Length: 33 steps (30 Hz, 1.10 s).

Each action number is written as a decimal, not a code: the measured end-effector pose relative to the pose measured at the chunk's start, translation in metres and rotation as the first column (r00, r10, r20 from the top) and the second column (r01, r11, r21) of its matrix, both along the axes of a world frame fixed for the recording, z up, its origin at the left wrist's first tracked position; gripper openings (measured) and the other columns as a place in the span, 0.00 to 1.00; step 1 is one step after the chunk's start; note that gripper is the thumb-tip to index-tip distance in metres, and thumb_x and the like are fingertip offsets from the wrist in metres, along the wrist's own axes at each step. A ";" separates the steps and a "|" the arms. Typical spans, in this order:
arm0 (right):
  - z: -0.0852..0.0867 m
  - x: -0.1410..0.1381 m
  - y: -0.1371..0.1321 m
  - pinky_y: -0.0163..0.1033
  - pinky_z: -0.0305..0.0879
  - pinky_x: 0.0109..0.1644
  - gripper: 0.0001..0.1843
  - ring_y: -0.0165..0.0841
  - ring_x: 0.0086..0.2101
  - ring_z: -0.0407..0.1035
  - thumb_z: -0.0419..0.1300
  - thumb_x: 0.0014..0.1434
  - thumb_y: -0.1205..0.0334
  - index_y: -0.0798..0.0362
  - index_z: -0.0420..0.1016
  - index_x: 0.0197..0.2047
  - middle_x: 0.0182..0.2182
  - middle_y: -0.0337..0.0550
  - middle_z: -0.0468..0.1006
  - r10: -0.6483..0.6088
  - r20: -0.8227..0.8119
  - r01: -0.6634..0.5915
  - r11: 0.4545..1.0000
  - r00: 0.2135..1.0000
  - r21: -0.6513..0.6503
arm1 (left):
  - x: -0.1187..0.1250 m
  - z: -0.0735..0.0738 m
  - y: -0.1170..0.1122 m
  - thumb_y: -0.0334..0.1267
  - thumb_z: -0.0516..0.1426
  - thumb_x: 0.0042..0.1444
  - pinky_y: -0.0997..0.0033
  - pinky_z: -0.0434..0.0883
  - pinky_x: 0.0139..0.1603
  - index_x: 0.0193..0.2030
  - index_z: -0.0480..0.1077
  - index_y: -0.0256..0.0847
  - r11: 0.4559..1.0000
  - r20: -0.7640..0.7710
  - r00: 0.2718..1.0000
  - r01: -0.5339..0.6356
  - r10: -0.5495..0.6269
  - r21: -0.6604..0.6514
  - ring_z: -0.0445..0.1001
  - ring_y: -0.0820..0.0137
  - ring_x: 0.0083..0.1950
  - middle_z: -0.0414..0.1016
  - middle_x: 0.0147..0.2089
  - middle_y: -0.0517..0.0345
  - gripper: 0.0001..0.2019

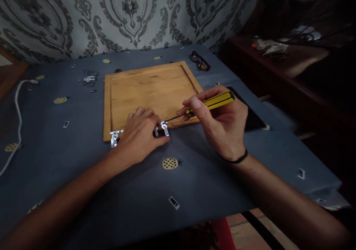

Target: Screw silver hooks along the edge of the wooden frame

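Note:
A framed wooden panel [150, 90] lies flat on the cloth-covered table. Along its near edge sit shiny metal hinges: one [114, 138] at the left corner, another [164, 128] further right. My left hand [140, 135] rests over this edge, its curled fingers and thumb closed about the right-hand hinge and partly hiding the metal beside it. Between thumb and fingers my right hand [226, 122] grips a yellow-and-black screwdriver [215, 101]. Its shaft points left and down, with the tip at the right-hand hinge. Small dark holes run along the edge to the right.
Loose metal pieces [89, 79] lie left of the panel. Black-framed glasses [199, 61] are at the back right. A flat dark object [250, 116] lies partly behind my right hand. A white cable [18, 105] crosses the left side. A patterned curtain [133, 16] hangs behind the table.

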State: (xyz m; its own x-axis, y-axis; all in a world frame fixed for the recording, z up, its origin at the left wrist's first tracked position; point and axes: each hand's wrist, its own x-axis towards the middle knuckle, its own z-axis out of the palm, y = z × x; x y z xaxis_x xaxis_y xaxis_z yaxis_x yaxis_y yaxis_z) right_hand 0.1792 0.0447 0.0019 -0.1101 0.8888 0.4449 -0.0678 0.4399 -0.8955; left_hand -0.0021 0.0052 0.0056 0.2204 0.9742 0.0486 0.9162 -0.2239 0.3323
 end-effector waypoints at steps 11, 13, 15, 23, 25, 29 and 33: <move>0.001 -0.001 0.003 0.40 0.78 0.31 0.16 0.31 0.25 0.78 0.73 0.58 0.49 0.49 0.73 0.34 0.30 0.38 0.83 0.004 0.012 -0.003 1.000 1.000 -0.021 | -0.001 -0.003 0.000 0.45 0.71 0.55 0.57 0.65 0.49 0.39 0.78 0.40 1.000 -0.007 1.000 0.013 -0.013 0.023 0.70 0.55 0.50 0.77 0.44 0.53 0.13; 0.003 -0.003 0.004 0.39 0.78 0.30 0.17 0.31 0.25 0.78 0.73 0.58 0.48 0.49 0.73 0.34 0.29 0.38 0.83 0.023 0.014 -0.023 1.000 1.000 -0.021 | -0.001 -0.003 0.000 0.46 0.71 0.55 0.57 0.65 0.49 0.40 0.78 0.39 1.000 -0.014 1.000 0.014 -0.014 0.027 0.70 0.54 0.51 0.77 0.44 0.53 0.13; 0.003 -0.005 0.004 0.39 0.77 0.30 0.17 0.31 0.25 0.78 0.73 0.58 0.48 0.48 0.73 0.33 0.27 0.36 0.82 0.054 0.021 -0.053 0.998 0.998 -0.024 | -0.001 -0.003 0.000 0.46 0.71 0.55 0.56 0.66 0.50 0.41 0.78 0.39 1.000 -0.016 1.000 0.015 -0.015 0.027 0.70 0.54 0.51 0.77 0.45 0.52 0.14; 0.009 -0.005 0.007 0.36 0.75 0.31 0.17 0.30 0.26 0.78 0.73 0.58 0.47 0.49 0.73 0.34 0.26 0.35 0.81 0.095 0.126 -0.095 0.995 0.988 -0.001 | -0.001 -0.001 0.000 0.47 0.70 0.56 0.55 0.67 0.50 0.42 0.79 0.39 1.000 -0.017 1.000 0.020 -0.020 0.016 0.70 0.54 0.51 0.77 0.45 0.52 0.15; 0.014 -0.005 0.009 0.37 0.74 0.32 0.18 0.31 0.27 0.78 0.72 0.58 0.45 0.49 0.74 0.34 0.27 0.37 0.82 0.123 0.195 -0.124 0.992 0.973 -0.005 | -0.002 -0.001 0.000 0.47 0.70 0.56 0.55 0.67 0.50 0.43 0.79 0.40 1.000 -0.019 1.000 0.022 -0.022 0.013 0.70 0.54 0.51 0.77 0.45 0.52 0.15; 0.025 -0.007 0.014 0.40 0.78 0.38 0.20 0.33 0.33 0.79 0.69 0.60 0.41 0.51 0.77 0.37 0.32 0.40 0.82 0.249 0.235 -0.243 0.968 0.940 -0.056 | -0.002 -0.001 0.000 0.46 0.70 0.56 0.54 0.67 0.51 0.43 0.79 0.39 1.000 -0.012 1.000 0.016 -0.016 -0.005 0.70 0.53 0.52 0.77 0.46 0.51 0.15; 0.027 -0.013 0.020 0.42 0.79 0.39 0.21 0.34 0.34 0.78 0.68 0.61 0.40 0.51 0.79 0.40 0.35 0.41 0.81 0.305 0.289 -0.319 0.948 0.907 -0.001 | -0.001 0.001 0.000 0.45 0.70 0.57 0.53 0.67 0.52 0.44 0.78 0.38 1.000 -0.006 1.000 0.003 -0.004 -0.028 0.70 0.53 0.52 0.77 0.49 0.50 0.14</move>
